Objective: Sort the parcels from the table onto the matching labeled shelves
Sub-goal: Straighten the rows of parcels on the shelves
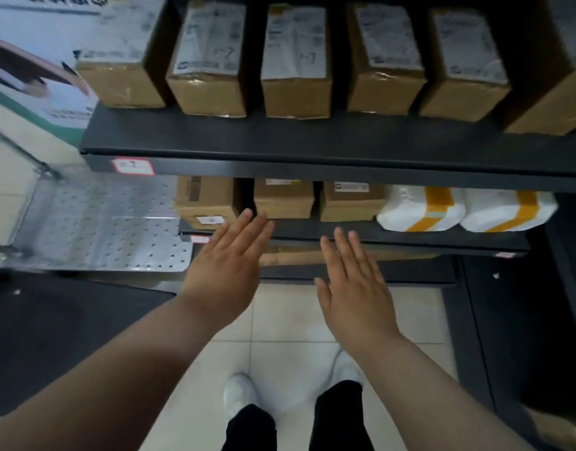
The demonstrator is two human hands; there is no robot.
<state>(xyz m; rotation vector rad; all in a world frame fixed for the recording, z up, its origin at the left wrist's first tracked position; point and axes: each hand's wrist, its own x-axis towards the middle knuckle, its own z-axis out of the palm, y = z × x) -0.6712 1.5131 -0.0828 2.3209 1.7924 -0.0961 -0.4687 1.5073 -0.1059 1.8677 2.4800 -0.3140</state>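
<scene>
I stand facing a dark metal shelf unit (312,141). Its upper shelf carries a row of several brown cardboard parcels (296,63) with white shipping labels. A red-bordered shelf label (132,166) sits on that shelf's front edge at the left. On the lower shelf (378,237) stand brown boxes (283,198) and two white padded parcels (420,208) banded with yellow tape. My left hand (229,255) and my right hand (353,278) are both stretched out flat in front of the lower shelf, fingers straight, holding nothing.
A silver perforated metal platform (101,222) with a handle stands at the left of the shelves. A dark mat (52,336) lies on the floor at the left, and another dark unit (524,304) is at the right. Pale floor tiles (280,336) and my white shoes are below.
</scene>
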